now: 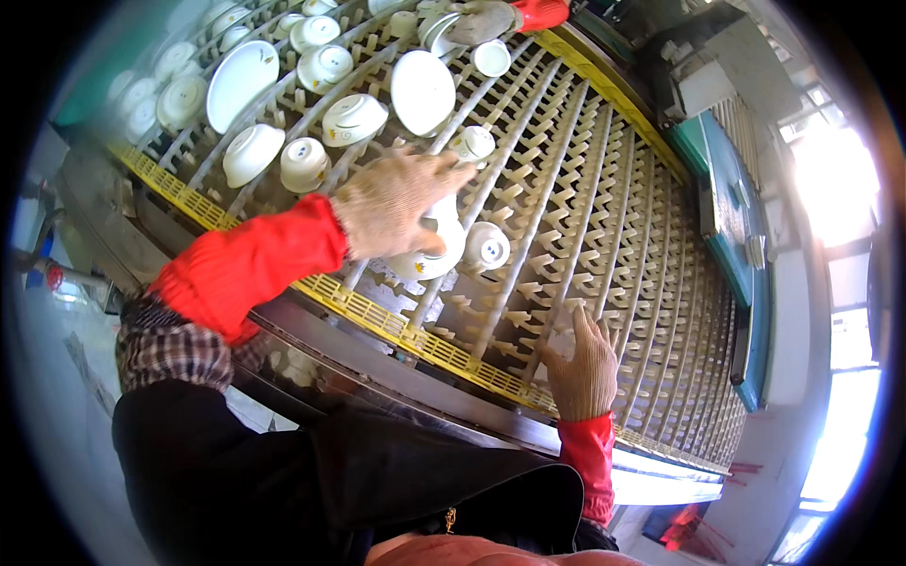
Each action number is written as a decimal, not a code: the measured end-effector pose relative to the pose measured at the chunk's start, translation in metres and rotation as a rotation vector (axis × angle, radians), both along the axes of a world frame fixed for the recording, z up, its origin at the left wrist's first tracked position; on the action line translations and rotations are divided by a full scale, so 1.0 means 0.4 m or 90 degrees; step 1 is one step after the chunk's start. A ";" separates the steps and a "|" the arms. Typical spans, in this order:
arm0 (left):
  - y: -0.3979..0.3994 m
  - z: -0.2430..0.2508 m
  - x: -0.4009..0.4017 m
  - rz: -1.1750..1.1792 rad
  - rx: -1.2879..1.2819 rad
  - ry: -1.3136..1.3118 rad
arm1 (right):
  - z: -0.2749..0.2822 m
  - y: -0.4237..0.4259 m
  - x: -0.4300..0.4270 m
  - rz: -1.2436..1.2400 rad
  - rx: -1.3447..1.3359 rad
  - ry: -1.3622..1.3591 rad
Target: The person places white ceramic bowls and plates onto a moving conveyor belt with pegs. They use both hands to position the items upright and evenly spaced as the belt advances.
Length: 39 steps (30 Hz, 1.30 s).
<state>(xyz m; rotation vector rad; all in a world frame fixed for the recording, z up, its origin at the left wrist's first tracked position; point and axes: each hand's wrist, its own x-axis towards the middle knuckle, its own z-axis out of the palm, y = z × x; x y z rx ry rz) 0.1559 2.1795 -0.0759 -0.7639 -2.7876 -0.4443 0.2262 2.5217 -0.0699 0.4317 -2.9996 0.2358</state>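
My left hand (400,201), in a tan knit glove, is spread over a white bowl (446,244) tilted on the pegged conveyor belt (559,233). Its thumb overlaps the bowl; whether it presses on it cannot be told. The fingers reach towards a small white cup (473,144), and another small cup (488,245) rests just right of the bowl. Nearer the belt's front edge, my right hand (586,364), gloved alike, hovers over or touches the pegs with fingers apart and nothing visible in it. Both forearms wear red sleeves.
White bowls (355,119), oval plates (423,93) and cups lean among the pegs on the left. Yellow edging (368,309) borders the belt. Across it, another person's gloved hand (485,22) is at some dishes. Teal panels (729,212) stand at the far right.
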 end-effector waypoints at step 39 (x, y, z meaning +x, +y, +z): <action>0.074 0.052 -0.078 0.328 -0.090 -0.300 | -0.062 0.137 -0.061 -0.052 -0.732 -0.139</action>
